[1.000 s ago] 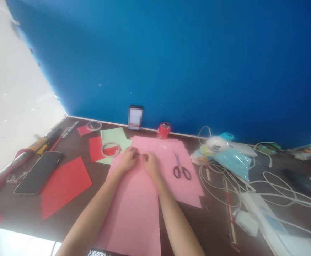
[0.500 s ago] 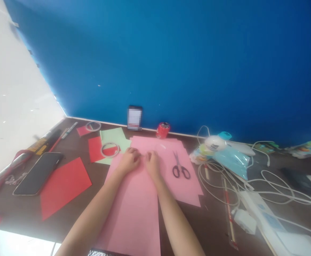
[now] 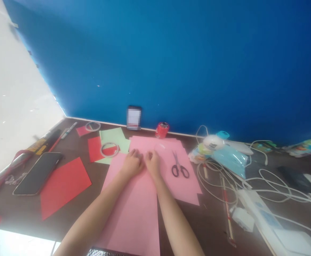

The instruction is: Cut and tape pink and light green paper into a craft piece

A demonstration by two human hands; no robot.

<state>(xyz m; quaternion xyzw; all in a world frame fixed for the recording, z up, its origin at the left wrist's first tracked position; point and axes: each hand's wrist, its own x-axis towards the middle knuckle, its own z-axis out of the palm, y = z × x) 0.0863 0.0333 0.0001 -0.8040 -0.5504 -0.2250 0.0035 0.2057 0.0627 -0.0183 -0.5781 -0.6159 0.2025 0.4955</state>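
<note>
My left hand [image 3: 132, 163] and my right hand [image 3: 152, 163] rest side by side at the far end of a long pink paper sheet [image 3: 134, 209] on a dark table [image 3: 211, 220]. The fingers of both are curled and pressed close together, knuckles nearly touching. What they pinch between them is too small to make out. A wider stack of pink paper [image 3: 183, 185] lies under and to the right of them. Black-handled scissors [image 3: 179, 169] lie on that stack, just right of my right hand.
Red paper [image 3: 64, 185], a dark phone [image 3: 38, 172], green paper [image 3: 115, 137] and a tape ring [image 3: 110, 149] lie to the left. A red tape roll [image 3: 162, 129] stands by the blue wall. White cables [image 3: 251, 185], a power strip [image 3: 262, 217] and packets crowd the right.
My hands have drawn slightly closer together and toward me on the pink sheet. The view has shifted a little; nothing else on the table has moved.
</note>
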